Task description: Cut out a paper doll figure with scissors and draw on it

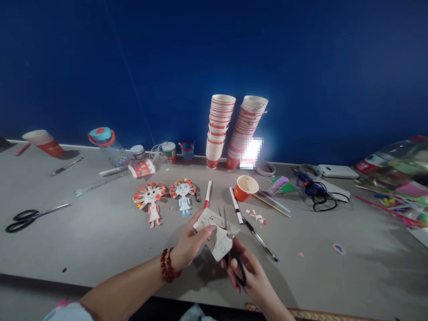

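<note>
My left hand (pixel 190 243), with a red bead bracelet at its wrist, pinches a piece of white card (pixel 217 247) that bears pen-drawn outlines. In my right hand (pixel 249 267) are black-handled scissors (pixel 238 267), their blades parted and pointing away from me at the card's right edge. Beyond my hands lie two paper dolls (pixel 154 214) with curled red and orange hair, one in a pink outfit and one in blue. A red-capped marker (pixel 207 192), a black-capped marker (pixel 236 206) and a black pen (pixel 260 238) rest just past the card.
Two tall stacks of paper cups (pixel 220 129) stand against the blue wall. A cut-down orange cup (pixel 246 189) sits near paper scraps (pixel 257 216). Another pair of scissors (pixel 30 218) lies at left, and a blue glue gun (pixel 309 185) with its cord at right.
</note>
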A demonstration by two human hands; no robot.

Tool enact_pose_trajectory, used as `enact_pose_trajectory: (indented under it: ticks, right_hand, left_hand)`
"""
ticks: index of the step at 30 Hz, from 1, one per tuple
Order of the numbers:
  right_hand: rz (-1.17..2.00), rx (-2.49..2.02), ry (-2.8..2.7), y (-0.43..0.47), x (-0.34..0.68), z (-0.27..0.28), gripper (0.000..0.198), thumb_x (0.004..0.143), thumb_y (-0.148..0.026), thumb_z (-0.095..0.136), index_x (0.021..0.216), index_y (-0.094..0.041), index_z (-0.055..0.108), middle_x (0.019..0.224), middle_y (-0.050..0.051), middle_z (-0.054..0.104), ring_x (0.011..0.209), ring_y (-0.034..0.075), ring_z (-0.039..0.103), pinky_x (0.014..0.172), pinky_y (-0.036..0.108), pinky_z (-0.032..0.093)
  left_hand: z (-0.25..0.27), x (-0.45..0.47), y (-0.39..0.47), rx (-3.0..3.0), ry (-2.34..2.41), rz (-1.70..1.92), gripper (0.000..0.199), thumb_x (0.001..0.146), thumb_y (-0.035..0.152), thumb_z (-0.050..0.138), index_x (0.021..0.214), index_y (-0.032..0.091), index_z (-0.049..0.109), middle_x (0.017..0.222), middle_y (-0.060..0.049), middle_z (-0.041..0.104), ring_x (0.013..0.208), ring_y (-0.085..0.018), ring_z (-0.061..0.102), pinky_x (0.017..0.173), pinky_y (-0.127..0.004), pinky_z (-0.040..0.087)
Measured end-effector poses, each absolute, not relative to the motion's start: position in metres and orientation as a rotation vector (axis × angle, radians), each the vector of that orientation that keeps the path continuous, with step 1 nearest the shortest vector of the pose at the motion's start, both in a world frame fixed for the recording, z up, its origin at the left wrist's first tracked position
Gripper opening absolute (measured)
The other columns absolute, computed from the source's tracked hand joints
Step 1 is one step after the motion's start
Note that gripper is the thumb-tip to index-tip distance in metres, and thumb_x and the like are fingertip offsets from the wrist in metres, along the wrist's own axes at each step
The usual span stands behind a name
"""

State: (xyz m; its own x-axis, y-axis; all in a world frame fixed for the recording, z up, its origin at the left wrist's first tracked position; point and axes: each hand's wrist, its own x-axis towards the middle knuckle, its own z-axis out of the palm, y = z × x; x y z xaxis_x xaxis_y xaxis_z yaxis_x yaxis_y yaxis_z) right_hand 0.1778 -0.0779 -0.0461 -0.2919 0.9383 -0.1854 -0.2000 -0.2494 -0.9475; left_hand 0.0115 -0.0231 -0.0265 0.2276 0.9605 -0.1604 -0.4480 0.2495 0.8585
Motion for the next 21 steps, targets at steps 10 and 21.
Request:
enact_pose_trajectory:
  ticks: [10, 21]
  right_hand:
    - [1.566, -1.158, -1.241, -0.077, 0.179, -0.034, 0.050, 0.076, -0.067, 0.061, 0.077, -0.020, 0.046, 0.062, -0.004, 0.050, 0.038, 0.004, 0.032, 0.032, 0.017, 0.026]
    - [1.451, -1.278, -1.376, -0.080, 0.186, -0.043, 0.044, 0.082, -0.063, 0.055, 0.074, -0.021, 0.046, 0.058, -0.003, 0.051, 0.039, 0.006, 0.035, 0.036, 0.019, 0.028]
  left_hand:
    - [-0.027, 0.010, -0.020, 0.785, 0.871, 1.107, 0.045, 0.073, 0.033, 0.076, 0.113, 0.021, 0.062, 0.086, -0.002, 0.072, 0.079, -0.018, 0.065, 0.075, -0.027, 0.051]
    - [-0.031, 0.010, -0.018, 0.798, 0.870, 1.113, 0.041, 0.074, 0.031, 0.075, 0.111, 0.020, 0.062, 0.086, -0.001, 0.070, 0.078, -0.015, 0.064, 0.073, -0.025, 0.050]
